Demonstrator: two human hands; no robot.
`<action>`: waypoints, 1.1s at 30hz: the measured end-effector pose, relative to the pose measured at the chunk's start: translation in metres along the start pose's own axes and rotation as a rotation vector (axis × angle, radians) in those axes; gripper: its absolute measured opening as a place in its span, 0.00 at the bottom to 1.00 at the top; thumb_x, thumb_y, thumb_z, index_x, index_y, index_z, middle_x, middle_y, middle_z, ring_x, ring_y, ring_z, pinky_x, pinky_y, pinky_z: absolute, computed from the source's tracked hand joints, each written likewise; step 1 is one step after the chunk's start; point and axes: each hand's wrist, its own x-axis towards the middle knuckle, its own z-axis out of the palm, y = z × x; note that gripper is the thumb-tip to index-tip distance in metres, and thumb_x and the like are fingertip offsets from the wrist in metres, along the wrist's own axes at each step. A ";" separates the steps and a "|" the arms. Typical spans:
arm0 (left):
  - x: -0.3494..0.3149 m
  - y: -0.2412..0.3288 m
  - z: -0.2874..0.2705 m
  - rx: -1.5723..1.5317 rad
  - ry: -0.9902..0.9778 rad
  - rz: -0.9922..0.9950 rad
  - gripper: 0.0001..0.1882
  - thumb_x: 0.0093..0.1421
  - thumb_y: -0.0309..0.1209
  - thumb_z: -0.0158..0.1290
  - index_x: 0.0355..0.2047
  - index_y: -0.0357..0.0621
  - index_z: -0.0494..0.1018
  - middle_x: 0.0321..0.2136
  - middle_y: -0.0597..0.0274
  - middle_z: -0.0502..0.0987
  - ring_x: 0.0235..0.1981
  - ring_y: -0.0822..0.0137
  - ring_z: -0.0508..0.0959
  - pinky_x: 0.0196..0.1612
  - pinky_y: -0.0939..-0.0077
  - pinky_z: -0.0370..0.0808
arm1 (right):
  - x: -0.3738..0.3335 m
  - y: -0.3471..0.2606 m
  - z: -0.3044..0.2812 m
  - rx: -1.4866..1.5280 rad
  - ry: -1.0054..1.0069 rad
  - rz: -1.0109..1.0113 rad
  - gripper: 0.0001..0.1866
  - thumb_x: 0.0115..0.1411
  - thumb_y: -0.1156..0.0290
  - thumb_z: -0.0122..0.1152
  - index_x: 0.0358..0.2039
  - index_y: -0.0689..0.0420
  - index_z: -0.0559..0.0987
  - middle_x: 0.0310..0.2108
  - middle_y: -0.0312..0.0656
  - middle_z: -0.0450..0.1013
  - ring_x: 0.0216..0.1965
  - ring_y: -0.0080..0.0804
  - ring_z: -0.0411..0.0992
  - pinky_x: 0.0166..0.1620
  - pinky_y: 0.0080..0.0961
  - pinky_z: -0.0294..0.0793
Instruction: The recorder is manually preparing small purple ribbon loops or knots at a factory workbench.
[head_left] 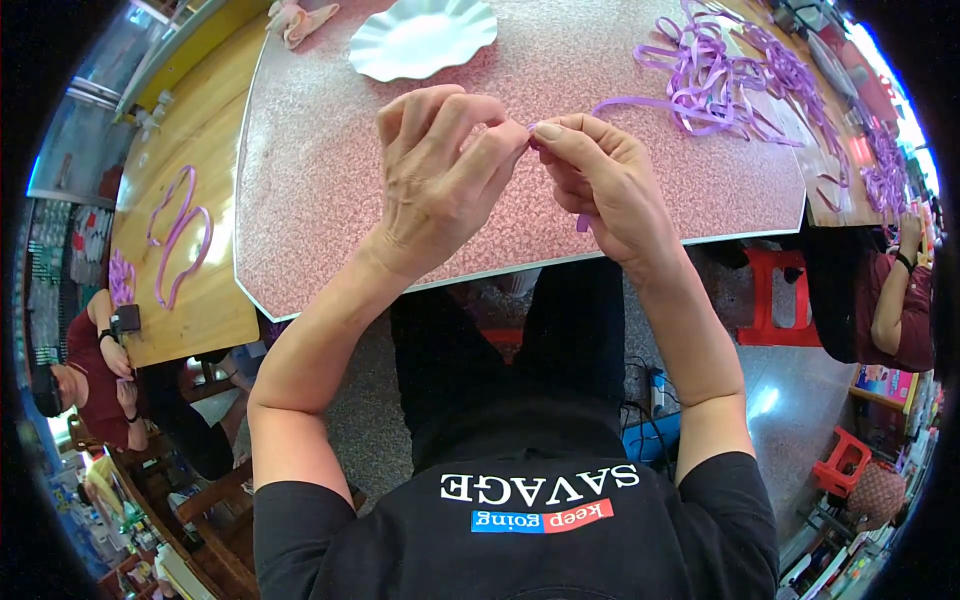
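Above the pink speckled table, my two hands meet at the fingertips. My left hand pinches with thumb and forefinger at a small bit of purple ribbon, its other fingers loosely curled. My right hand is closed on the same purple ribbon, whose tail shows below the curled fingers. Exactly how the ribbon lies between the fingertips is too small to make out. A purple strand behind my right hand runs to a tangled heap of purple ribbon at the far right.
A white wavy-rimmed dish stands at the far side, beside a crumpled pale pink item. On the wooden table at left lies looped purple ribbon. People sit at left and right. A red stool stands at right.
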 end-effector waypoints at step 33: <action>0.000 0.000 0.005 -0.131 0.006 -0.131 0.10 0.51 0.27 0.63 0.34 0.48 0.76 0.32 0.68 0.74 0.38 0.66 0.72 0.44 0.70 0.64 | -0.001 0.003 0.005 0.150 0.008 -0.002 0.07 0.65 0.67 0.59 0.34 0.57 0.79 0.22 0.28 0.69 0.17 0.08 0.55 0.17 0.08 0.53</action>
